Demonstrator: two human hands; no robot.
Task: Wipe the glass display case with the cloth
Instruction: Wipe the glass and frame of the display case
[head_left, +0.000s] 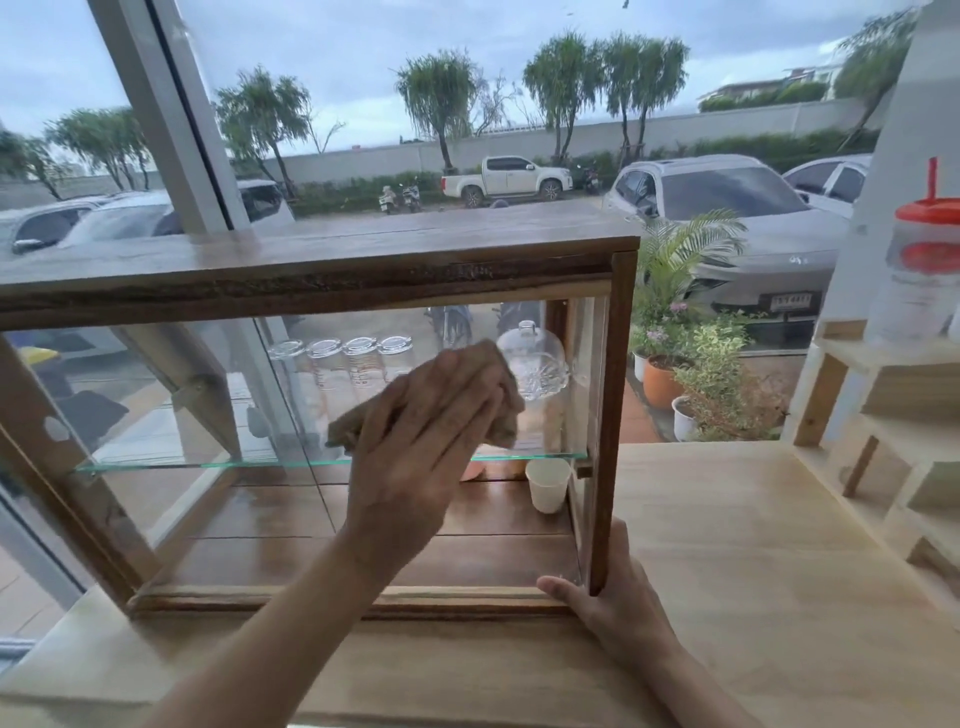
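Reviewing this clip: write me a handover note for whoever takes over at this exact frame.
Left hand: flat, fingers straight, pressing the cloth against the front glass, right of middle, at upper-shelf height.
Right hand: grip on the front right post of the display case, at its lower end, apparently steadying it.
Done: wiping is under way; how much glass is already wiped cannot be told.
Left: finish the front pane, then the remaining glass.
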